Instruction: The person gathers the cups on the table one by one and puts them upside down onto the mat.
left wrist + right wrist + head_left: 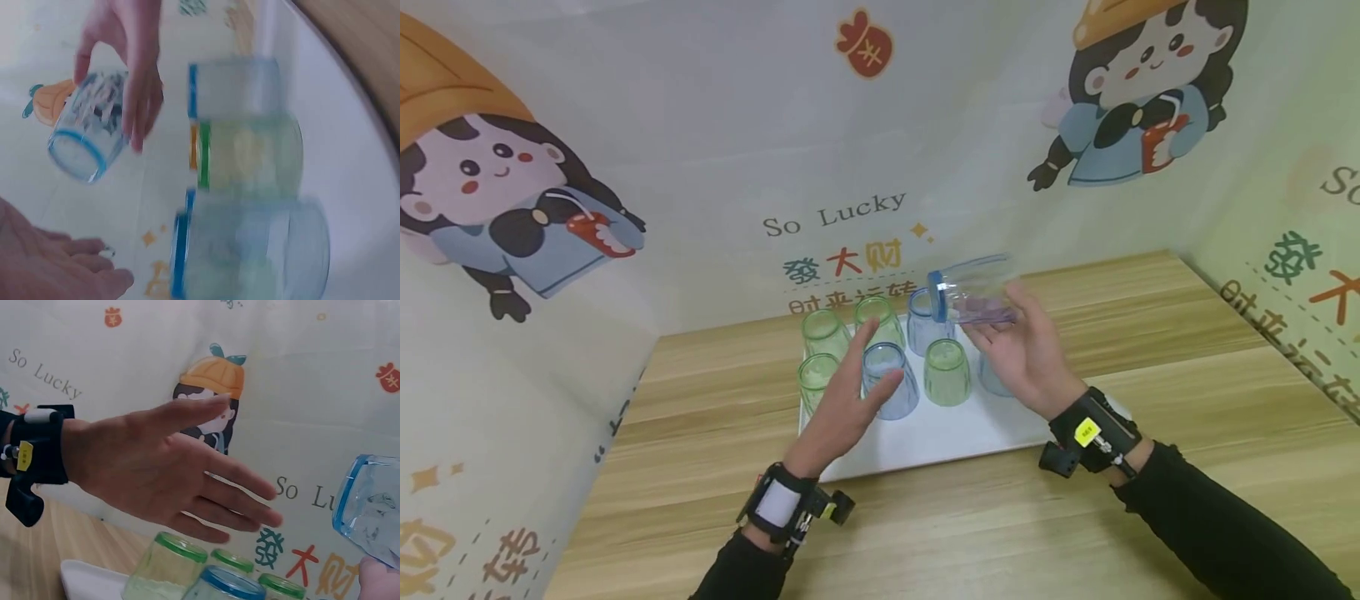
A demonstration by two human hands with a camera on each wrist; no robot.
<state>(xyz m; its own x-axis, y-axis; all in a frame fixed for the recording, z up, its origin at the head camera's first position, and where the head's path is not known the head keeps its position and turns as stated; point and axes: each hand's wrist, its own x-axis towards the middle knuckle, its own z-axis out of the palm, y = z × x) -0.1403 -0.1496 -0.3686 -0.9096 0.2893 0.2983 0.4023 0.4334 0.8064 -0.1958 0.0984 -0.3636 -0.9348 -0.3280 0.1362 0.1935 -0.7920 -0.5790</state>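
Observation:
My right hand (1026,358) holds a clear glass (973,292) tipped on its side above the tray, its blue-ringed end pointing left. In the left wrist view, the fingers and thumb of that hand go around the glass (84,134). My left hand (842,404) is held over the left part of the tray with fingers extended, holding nothing. The right wrist view shows this left hand (162,462) with its fingers straight and apart from the glass. Beneath it stand a blue-ringed glass (891,392) and a green glass (815,375), partly hidden.
A white tray (925,446) lies on the wooden table (985,517). Standing on it are more green glasses (947,375) and blue ones (931,333), colored rings upward. My right hand partly covers one blue glass (992,382). A printed curtain (715,167) rises behind.

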